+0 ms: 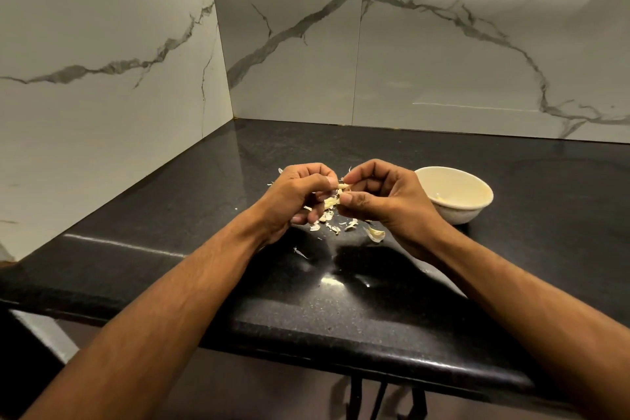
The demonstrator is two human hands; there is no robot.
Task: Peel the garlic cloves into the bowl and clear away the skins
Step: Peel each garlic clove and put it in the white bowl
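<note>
Both hands pinch one garlic clove point(335, 196) above the table point(511, 249): the left hand point(303, 196) curls round it, the right hand point(378, 198) nips its skin. A hard tug could flick the clove away from the bowl point(475, 211) just to the right, or scatter the loose skins point(335, 225) lying below further.

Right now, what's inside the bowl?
The bowl holds a small pale piece, probably peeled garlic, near its front left wall. Its near rim hides the lowest part, so any more cloves there can't be seen.
</note>
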